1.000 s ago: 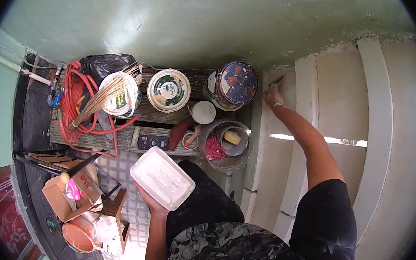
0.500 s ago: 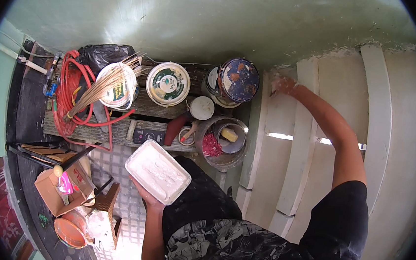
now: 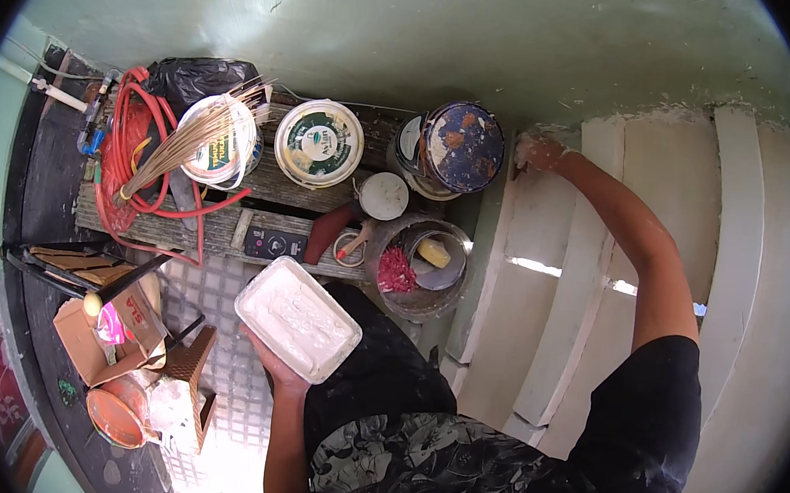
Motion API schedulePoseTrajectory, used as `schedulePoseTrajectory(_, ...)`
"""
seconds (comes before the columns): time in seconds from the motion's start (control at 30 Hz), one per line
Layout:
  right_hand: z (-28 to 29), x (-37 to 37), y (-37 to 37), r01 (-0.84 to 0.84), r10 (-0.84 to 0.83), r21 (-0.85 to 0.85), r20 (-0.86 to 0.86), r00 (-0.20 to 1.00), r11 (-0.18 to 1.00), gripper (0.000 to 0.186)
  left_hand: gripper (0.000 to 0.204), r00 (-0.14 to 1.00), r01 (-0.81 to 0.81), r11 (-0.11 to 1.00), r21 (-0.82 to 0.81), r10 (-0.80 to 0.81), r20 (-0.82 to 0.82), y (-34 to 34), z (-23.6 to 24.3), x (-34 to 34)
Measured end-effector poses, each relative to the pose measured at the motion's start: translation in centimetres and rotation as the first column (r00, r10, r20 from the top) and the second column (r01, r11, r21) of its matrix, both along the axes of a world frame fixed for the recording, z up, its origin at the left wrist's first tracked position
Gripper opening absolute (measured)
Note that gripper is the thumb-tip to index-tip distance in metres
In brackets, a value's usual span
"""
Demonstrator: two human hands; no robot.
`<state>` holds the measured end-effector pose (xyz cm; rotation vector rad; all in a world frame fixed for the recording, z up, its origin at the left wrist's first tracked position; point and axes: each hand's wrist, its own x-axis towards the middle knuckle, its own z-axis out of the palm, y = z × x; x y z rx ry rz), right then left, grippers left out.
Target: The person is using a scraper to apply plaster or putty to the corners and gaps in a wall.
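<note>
My left hand (image 3: 283, 365) grips a shallow white rectangular tray (image 3: 356, 335) from below, at its near left side. A pale layer of white paste (image 3: 298, 318) with ridges on its surface lies inside. My right arm stretches out to the far right, and my right hand (image 3: 542, 152) is up against the pale boards (image 3: 535, 207), near the corner with the green wall (image 3: 561, 64). Its fingers look bent and closed; whatever they hold, if anything, is too small to make out.
A plank bench (image 3: 274, 175) carries paint buckets (image 3: 319, 144), a stick bundle (image 3: 183, 148), a red hose (image 3: 118, 166) and a dark-lidded can (image 3: 463, 146). A round tub (image 3: 416, 307) holds a yellow sponge (image 3: 434, 253). At left are a cardboard box (image 3: 77, 336) and an orange bucket (image 3: 117, 418).
The view has shifted slightly, so the boards appear further right and the bench items a little left. My right hand stays by the corner; my left still holds the tray.
</note>
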<state>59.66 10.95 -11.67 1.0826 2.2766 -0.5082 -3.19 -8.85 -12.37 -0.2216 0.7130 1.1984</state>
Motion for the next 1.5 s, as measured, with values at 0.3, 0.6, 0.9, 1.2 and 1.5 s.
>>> schedulePoseTrajectory(0.3, 1.0, -0.6, 0.2, -0.046, 0.048, -0.047, 0.03, 0.998, 0.998, 0.01, 0.077, 1.0, -0.001, 1.0, -0.001, 0.001, -0.013, -0.3, -0.2, 0.8)
schedulePoseTrajectory(0.6, -2.1, 1.8, -1.1, -0.018, 0.047, -0.068, 0.448, 0.893, 0.998, 0.019, 0.077, 1.0, -0.006, 1.0, 0.002, 0.006, 0.002, -0.3, -0.2, 0.7)
schedulePoseTrajectory(0.9, 0.4, 0.9, -2.4, -0.096, 0.127, -0.083, 0.598, 0.791, 0.992, 0.021, 0.078, 1.0, -0.018, 1.0, 0.014, 0.018, 0.017, 0.3, 0.2, -0.1)
schedulePoseTrajectory(1.2, 2.1, -3.7, 1.8, -0.169, 0.135, 0.022, 0.505, 0.852, 0.985, 0.026, 0.078, 0.999, -0.034, 0.999, 0.02, 0.034, 0.029, 0.7, 0.4, -0.7)
schedulePoseTrajectory(1.5, -0.1, -0.2, -3.2, -0.118, 0.112, -0.028, 0.585, 0.803, 0.993, 0.029, 0.078, 0.999, -0.041, 0.999, 0.015, 0.04, 0.025, 0.8, 0.5, -1.1)
